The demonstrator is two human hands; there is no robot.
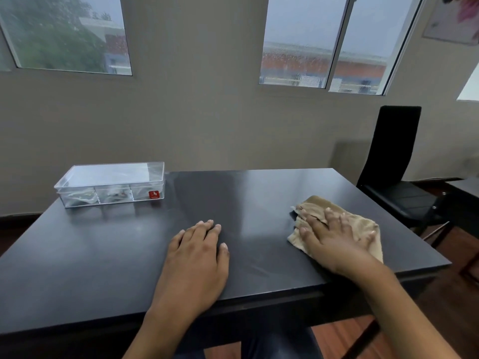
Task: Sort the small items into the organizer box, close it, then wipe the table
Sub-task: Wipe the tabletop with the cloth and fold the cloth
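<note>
The right hand (334, 237) lies flat, fingers spread, pressing a tan cloth (363, 224) on the dark table (103, 255) near its right edge. The left hand (197, 257) rests flat beside it — holding nothing. The clear organizer box (111, 183) sits closed at the far left corner.

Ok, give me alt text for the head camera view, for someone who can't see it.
A person's right hand presses a tan cloth flat on a dark table, while the left hand rests flat beside it. A closed clear box sits at the far left corner.
</note>
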